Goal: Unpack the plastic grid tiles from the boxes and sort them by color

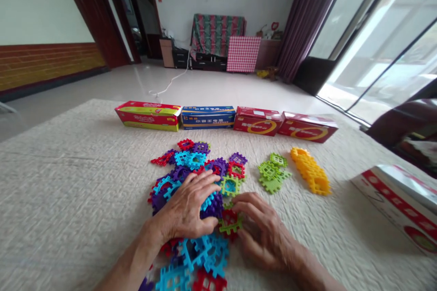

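A heap of flat plastic interlocking tiles (191, 168) in red, blue, purple and green lies on the beige cloth. My left hand (187, 207) rests palm down on the heap, fingers stretched over blue and purple tiles. My right hand (262, 229) lies beside it, fingers curled at a green tile (230, 223) with a red tile under it. To the right sit a small group of green tiles (273, 173) and a row of yellow tiles (312, 170), apart from both hands.
Several long cartons stand in a line at the far edge: red-and-green (148, 116), blue (208, 117), and two red (257, 121) (307, 126). Another red-and-white carton (399, 204) lies at the right. The beige quilted cloth (68, 191) covers the table.
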`<state>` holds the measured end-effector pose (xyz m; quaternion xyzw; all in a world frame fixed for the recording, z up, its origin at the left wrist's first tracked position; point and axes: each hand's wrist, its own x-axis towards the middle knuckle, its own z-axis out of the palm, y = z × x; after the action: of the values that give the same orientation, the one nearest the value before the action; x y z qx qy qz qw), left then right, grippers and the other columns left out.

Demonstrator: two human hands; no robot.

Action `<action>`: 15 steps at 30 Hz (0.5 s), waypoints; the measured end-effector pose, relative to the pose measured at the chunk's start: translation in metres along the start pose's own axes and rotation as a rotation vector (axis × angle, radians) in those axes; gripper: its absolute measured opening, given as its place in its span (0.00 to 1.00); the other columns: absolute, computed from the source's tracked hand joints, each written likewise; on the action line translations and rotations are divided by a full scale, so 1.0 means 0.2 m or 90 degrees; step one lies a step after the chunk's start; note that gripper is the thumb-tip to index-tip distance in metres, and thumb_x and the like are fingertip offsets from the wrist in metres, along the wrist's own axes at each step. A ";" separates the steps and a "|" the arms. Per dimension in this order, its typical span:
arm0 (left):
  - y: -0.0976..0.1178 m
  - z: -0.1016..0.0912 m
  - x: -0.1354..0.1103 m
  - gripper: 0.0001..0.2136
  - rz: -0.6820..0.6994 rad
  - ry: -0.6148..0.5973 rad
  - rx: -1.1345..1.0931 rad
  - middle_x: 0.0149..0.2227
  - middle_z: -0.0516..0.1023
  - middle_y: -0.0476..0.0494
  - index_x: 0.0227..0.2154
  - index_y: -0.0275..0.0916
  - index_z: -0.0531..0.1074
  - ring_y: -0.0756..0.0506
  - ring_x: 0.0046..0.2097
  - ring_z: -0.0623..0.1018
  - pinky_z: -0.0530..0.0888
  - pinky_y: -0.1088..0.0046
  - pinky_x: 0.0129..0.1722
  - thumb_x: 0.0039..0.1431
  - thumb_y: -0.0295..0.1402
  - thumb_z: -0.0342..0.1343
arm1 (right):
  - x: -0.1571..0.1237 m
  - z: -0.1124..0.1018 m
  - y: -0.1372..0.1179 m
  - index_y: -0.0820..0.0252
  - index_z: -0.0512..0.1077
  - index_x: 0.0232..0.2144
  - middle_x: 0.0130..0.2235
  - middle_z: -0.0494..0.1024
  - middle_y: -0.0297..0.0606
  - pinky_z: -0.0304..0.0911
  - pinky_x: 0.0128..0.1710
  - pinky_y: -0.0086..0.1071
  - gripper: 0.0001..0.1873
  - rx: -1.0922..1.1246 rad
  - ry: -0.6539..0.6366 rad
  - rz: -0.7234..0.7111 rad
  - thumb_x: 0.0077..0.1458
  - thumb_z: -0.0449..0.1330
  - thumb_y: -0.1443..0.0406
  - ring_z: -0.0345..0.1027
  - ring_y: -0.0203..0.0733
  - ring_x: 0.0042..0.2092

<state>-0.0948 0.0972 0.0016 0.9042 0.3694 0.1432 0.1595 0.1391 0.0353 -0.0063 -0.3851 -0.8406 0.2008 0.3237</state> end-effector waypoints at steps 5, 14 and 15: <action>0.00 0.01 0.00 0.30 0.001 0.011 -0.009 0.65 0.61 0.45 0.55 0.44 0.66 0.36 0.67 0.58 0.52 0.47 0.65 0.43 0.32 0.57 | -0.02 -0.04 0.05 0.56 0.66 0.44 0.47 0.72 0.42 0.66 0.48 0.40 0.13 -0.026 0.098 -0.012 0.54 0.53 0.67 0.67 0.44 0.48; 0.02 0.01 -0.01 0.30 -0.011 0.007 0.006 0.66 0.59 0.43 0.54 0.42 0.65 0.37 0.67 0.56 0.53 0.46 0.65 0.43 0.31 0.58 | -0.02 -0.06 0.28 0.57 0.66 0.46 0.50 0.72 0.47 0.64 0.50 0.51 0.13 -0.289 0.417 0.104 0.57 0.57 0.66 0.66 0.52 0.52; 0.02 0.01 -0.01 0.30 -0.011 0.010 0.009 0.66 0.59 0.43 0.54 0.42 0.65 0.37 0.67 0.56 0.53 0.46 0.65 0.43 0.31 0.58 | -0.02 -0.06 0.29 0.57 0.66 0.46 0.52 0.71 0.48 0.63 0.51 0.54 0.14 -0.318 0.429 0.119 0.56 0.57 0.65 0.65 0.54 0.53</action>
<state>-0.0932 0.0931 -0.0002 0.9009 0.3796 0.1465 0.1511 0.1792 0.0702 -0.0340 -0.5701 -0.6721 -0.1176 0.4578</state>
